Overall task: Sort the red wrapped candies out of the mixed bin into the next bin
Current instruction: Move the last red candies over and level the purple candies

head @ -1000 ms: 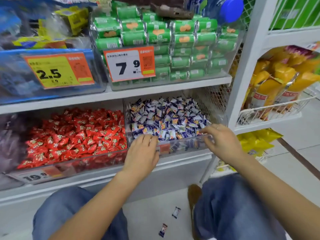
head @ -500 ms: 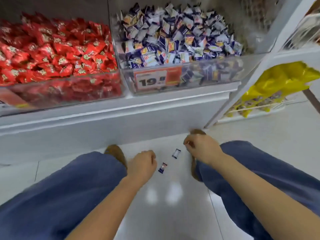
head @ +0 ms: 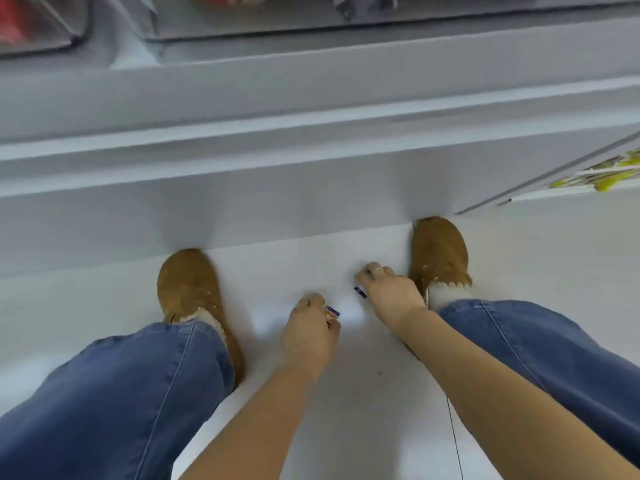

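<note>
Both hands are down at the white floor between my feet. My left hand (head: 308,330) pinches a small blue and red wrapped candy (head: 332,311) at its fingertips. My right hand (head: 388,292) has curled fingers on a second small blue wrapped candy (head: 360,292), mostly hidden under the hand. At the top edge only the bottoms of the clear bins show: the bin of red candies (head: 31,26) at the left and the mixed bin (head: 363,8) to its right.
The white shelf base (head: 311,161) runs across the view just beyond my two brown shoes (head: 188,285). Yellow packets (head: 595,171) lie on a low wire rack at the right. My knees in blue jeans flank both arms.
My hands left the mixed bin's front edge and dropped to the floor. The view tilted down. Each hand has closed on one of the two candies that lay on the floor.
</note>
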### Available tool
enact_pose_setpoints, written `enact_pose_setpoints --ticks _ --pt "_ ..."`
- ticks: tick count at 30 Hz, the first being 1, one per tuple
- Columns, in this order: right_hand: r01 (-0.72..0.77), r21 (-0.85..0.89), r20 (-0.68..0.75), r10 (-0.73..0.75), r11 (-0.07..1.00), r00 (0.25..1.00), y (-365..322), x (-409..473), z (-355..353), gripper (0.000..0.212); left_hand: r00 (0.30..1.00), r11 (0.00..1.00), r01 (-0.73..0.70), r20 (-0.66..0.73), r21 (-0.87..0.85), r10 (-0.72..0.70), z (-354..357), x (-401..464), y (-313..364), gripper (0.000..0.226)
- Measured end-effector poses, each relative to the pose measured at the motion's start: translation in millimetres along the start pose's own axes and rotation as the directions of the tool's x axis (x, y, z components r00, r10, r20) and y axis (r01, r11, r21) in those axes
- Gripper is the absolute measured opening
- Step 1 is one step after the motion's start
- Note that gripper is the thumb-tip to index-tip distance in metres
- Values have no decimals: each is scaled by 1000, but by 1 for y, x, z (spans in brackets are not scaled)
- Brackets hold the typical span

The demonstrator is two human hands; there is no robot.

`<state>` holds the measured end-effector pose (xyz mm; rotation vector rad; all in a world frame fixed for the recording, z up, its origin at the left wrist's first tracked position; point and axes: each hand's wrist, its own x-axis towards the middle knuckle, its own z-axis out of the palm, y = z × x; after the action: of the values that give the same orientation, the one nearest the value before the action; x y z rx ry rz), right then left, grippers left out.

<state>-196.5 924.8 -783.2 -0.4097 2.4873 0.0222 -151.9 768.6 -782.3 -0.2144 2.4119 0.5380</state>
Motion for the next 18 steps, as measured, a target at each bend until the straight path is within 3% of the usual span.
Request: enact_pose_setpoints --ticks 2,4,6,9,12,15,18 --pt "-2 15 -40 3 1000 999 -2 -2 10 48 1000 997 -12 24 75 10 9 3 -1 40" --pt "-32 140 -68 42 990 997 -4 -8 18 38 999 995 -7 36 103 3 14 2 -5 34" --pt "-160 322 -1 169 933 986 -9 -19 17 26 996 992 76 43 -102 -72 12 -6 -6 28" --pt "-299 704 80 346 644 935 -25 -46 1 19 986 850 160 45 -502 -158 -11 -33 6 24" --pt "-224 930 104 374 293 922 -49 -83 -35 13 992 686 80 -13 -723 -129 -52 -74 29 14" --pt "-47 998 59 367 -41 928 -74 -132 -92 12 994 535 -57 -96 -843 -45 -98 -122 50 10" --pt "98 976 -27 340 -194 940 -87 -184 -151 14 964 537 -252 -259 -805 65 -147 -173 65 18"
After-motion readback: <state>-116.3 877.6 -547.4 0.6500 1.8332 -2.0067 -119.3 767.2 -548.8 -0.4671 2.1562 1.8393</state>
